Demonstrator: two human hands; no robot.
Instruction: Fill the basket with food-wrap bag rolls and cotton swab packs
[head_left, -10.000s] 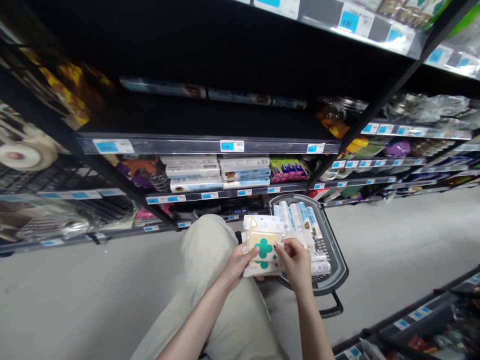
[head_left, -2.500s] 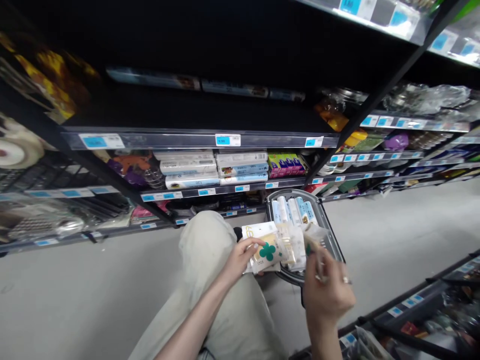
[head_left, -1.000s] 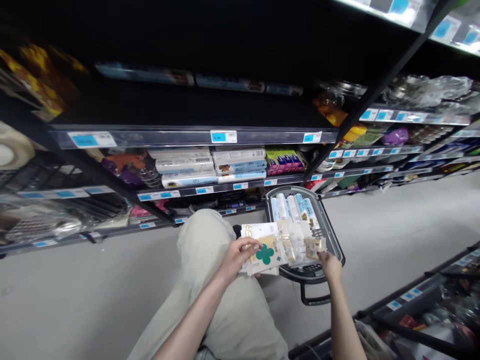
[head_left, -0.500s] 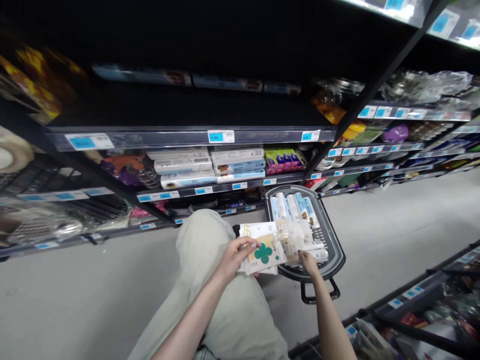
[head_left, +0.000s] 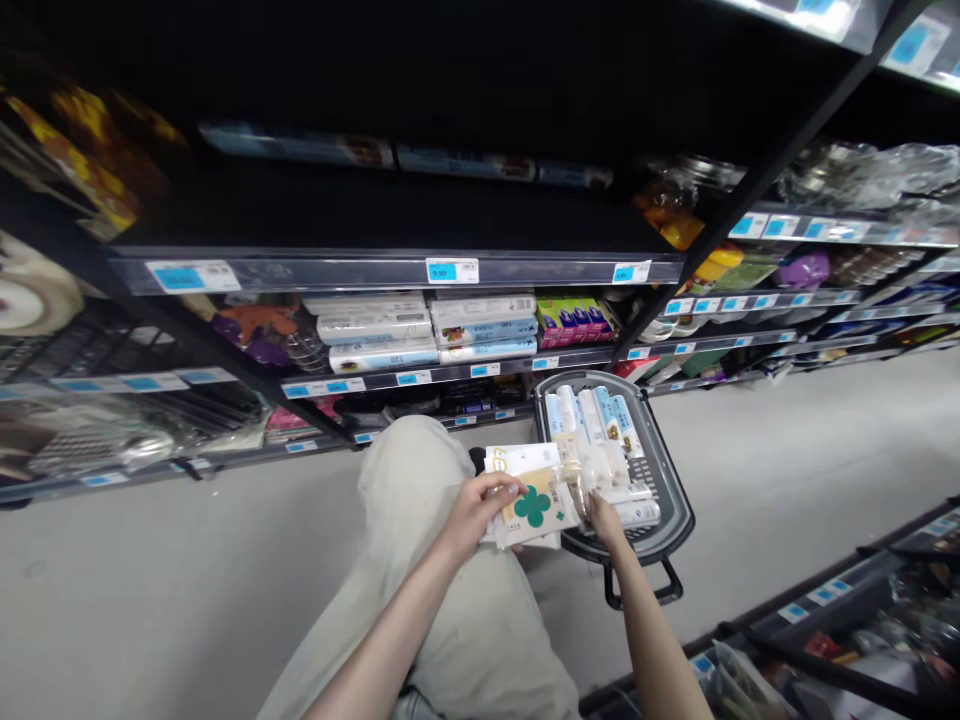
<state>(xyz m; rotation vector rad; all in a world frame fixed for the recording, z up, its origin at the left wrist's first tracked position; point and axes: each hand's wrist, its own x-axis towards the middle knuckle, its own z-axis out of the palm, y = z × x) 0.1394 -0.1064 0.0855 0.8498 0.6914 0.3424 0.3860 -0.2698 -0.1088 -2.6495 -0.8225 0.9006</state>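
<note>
My left hand (head_left: 480,510) is closed on a small stack of flat packets, held over my knee. The top packet (head_left: 532,508) is beige and white with a green clover print; a white one with yellow lettering shows behind it. My right hand (head_left: 603,518) reaches over the shopping basket (head_left: 679,515), its fingers closed at the edge of a beige, clear-wrapped packet (head_left: 574,478). Its fingertips are partly hidden. Several white and blue bag rolls (head_left: 596,410) lie in the basket, and more pale rolls (head_left: 637,512) lie near my right hand.
Ahead stands a dark shelf (head_left: 360,270) with price tags. On its lower level are bag rolls (head_left: 382,355) and green-purple boxes (head_left: 574,320). The basket's black handle (head_left: 667,590) points toward me. Another shelf (head_left: 817,600) stands at the lower right, across the grey floor (head_left: 787,450).
My right hand has shifted slightly left, closer to the packets, and the beige packet by it has tilted. My left hand keeps its stack. The view has moved a little.
</note>
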